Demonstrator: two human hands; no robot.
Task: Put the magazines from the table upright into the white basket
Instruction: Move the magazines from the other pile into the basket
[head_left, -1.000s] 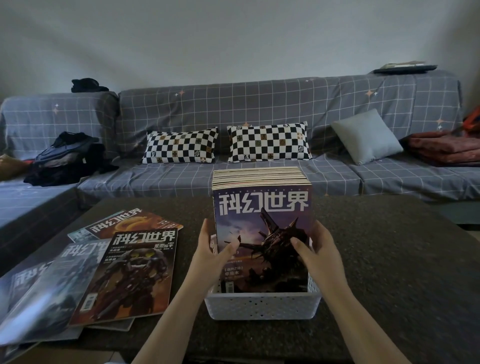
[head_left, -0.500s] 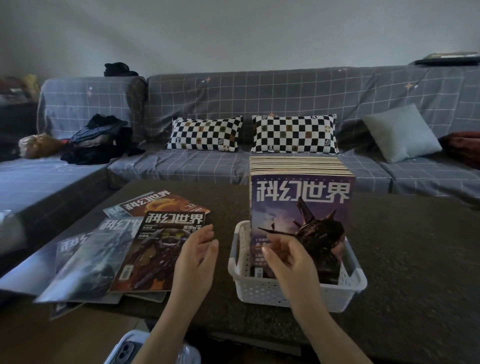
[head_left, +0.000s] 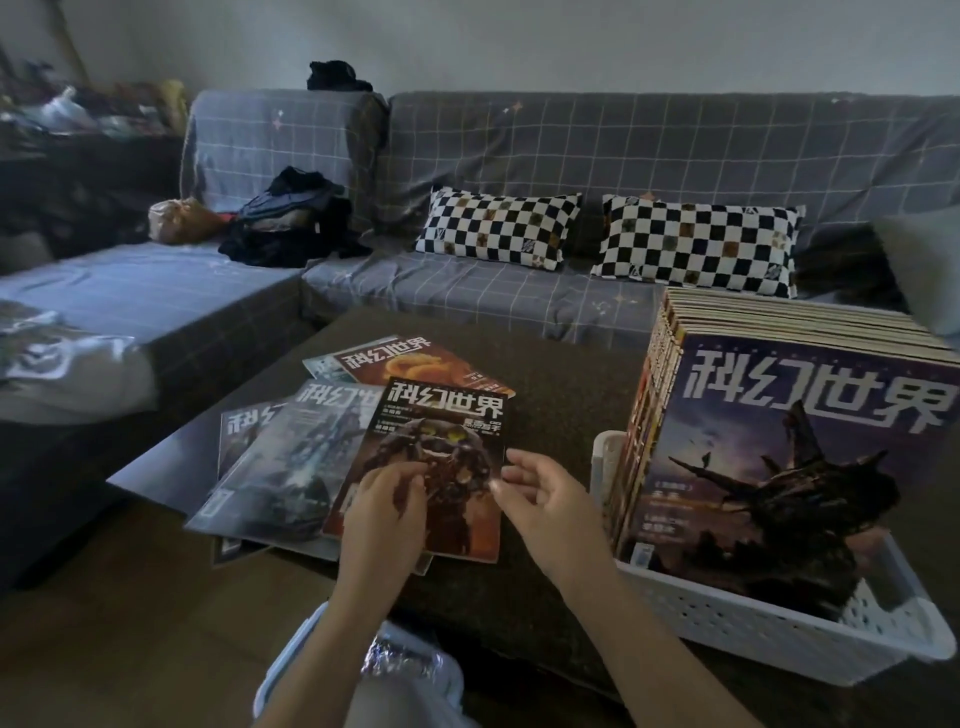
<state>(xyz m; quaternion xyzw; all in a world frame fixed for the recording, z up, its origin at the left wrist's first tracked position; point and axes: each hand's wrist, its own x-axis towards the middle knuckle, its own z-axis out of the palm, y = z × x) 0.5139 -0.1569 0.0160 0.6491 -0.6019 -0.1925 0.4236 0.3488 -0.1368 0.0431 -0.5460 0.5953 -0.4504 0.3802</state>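
Lying flat atop a fanned pile, the top magazine (head_left: 431, 467) shows a dark creature cover; left hand (head_left: 384, 512) rests curled on it, right hand (head_left: 545, 506) hovers loosely open, holding nothing.

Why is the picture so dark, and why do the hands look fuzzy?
Head view: the room is dimly lit, so the sofa and table look grey; the left hand and right hand are motion-blurred over the top magazine; the wide lens bends the white basket at the edge.
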